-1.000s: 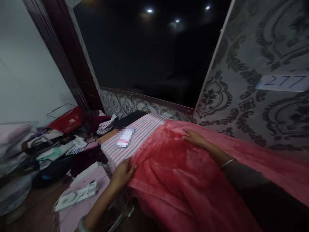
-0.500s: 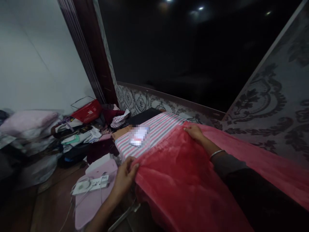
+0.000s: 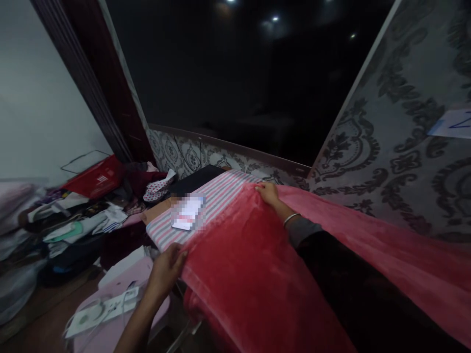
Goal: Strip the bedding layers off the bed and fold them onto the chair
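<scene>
A red plush blanket (image 3: 243, 260) lies over a board with a striped cover (image 3: 221, 196) and drapes down towards me and to the right. My left hand (image 3: 167, 264) pinches the blanket's edge at the near left corner of the board. At the far edge, my right hand (image 3: 269, 193) grips the same border between thumb and fingers; a bangle circles that wrist. Between the hands the blanket's edge runs fairly straight across the stripes. Just left of it, a phone (image 3: 188, 213) with a lit, blurred-out screen rests on the striped cover.
A pink stool (image 3: 158, 311) at the lower left carries a white power strip (image 3: 103, 311) with cords. Behind it are piled clothes (image 3: 79, 228) and a red basket (image 3: 97, 177). A large dark screen (image 3: 250, 83) hangs on the patterned wall beyond the board.
The view has turned to the right, so everything sits further left in the picture. Both hands keep hold of the blanket's edge, which looks smoother near the right hand.
</scene>
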The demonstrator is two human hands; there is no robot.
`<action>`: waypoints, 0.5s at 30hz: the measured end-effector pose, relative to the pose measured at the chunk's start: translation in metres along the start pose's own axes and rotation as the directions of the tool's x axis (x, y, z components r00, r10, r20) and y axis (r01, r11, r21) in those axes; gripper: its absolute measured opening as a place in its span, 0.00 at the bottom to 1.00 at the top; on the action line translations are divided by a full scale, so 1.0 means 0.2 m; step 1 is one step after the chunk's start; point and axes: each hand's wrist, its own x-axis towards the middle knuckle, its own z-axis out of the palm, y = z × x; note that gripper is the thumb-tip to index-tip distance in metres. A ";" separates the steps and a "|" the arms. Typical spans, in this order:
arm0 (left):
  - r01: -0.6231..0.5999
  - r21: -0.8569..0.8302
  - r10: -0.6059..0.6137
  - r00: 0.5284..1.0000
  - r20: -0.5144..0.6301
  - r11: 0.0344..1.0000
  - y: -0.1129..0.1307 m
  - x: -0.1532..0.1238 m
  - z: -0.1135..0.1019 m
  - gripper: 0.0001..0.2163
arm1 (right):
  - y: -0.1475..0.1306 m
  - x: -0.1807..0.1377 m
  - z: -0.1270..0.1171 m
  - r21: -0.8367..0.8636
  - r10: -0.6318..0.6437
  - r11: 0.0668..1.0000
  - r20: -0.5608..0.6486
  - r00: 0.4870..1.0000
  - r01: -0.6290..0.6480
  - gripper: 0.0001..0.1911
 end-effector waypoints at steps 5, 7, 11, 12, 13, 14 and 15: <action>0.016 0.029 -0.015 1.000 -0.024 0.999 -0.06 0.00 0.03 0.18 | -0.02 0.01 0.03 -0.053 -0.041 0.998 0.068 0.997 0.045 0.12; 0.035 0.097 -0.031 0.999 -0.043 0.995 -0.09 0.01 0.05 0.19 | -0.03 -0.02 0.03 -0.064 -0.071 0.995 0.142 0.987 0.080 0.12; 0.065 0.268 -0.054 0.997 -0.049 0.961 -0.11 0.05 0.05 0.18 | 0.05 -0.05 -0.04 -0.044 -0.149 0.985 0.285 0.947 0.168 0.11; 0.061 0.297 -0.052 0.998 -0.039 0.953 -0.11 0.05 0.05 0.18 | 0.11 -0.06 -0.09 -0.040 -0.158 0.983 0.316 0.935 0.179 0.10; 0.051 0.319 -0.045 0.999 -0.028 0.946 -0.11 0.06 0.05 0.18 | 0.18 -0.08 -0.15 -0.040 -0.157 0.982 0.348 0.924 0.182 0.10; 0.040 0.338 -0.036 0.999 -0.017 0.940 -0.12 0.07 0.04 0.18 | 0.27 -0.10 -0.23 -0.046 -0.146 0.983 0.377 0.915 0.176 0.09; 0.029 0.355 -0.027 1.000 -0.010 0.934 -0.13 0.08 0.04 0.18 | 0.37 -0.14 -0.31 -0.058 -0.128 0.985 0.401 0.907 0.164 0.09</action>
